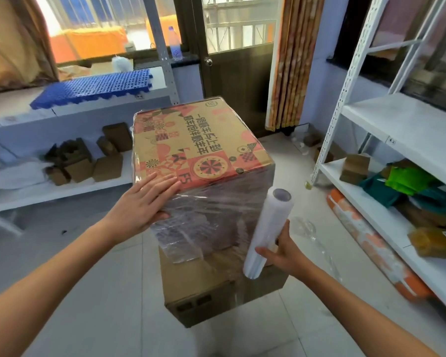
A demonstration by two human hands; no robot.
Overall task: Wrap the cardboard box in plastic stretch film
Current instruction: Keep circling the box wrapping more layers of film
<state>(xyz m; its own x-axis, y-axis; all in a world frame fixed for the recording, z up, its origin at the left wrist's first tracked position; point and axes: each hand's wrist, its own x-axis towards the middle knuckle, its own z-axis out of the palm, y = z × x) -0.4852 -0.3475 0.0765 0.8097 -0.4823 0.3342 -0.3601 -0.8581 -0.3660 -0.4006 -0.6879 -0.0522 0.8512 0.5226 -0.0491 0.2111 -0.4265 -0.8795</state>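
Left hand (144, 199) flat on film-wrapped box (201, 150), right hand (281, 251) gripping film roll (268, 228) beside it

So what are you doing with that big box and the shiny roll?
A person is wrapping a printed cardboard box in clear plastic film. The left hand lies flat on the box's near top corner, steadying it. The right hand grips a roll of stretch film beside the box. The sides already look covered in shiny, wrinkled film, while the patterned top mostly looks bare. The box sits on a plain cardboard box on the floor.
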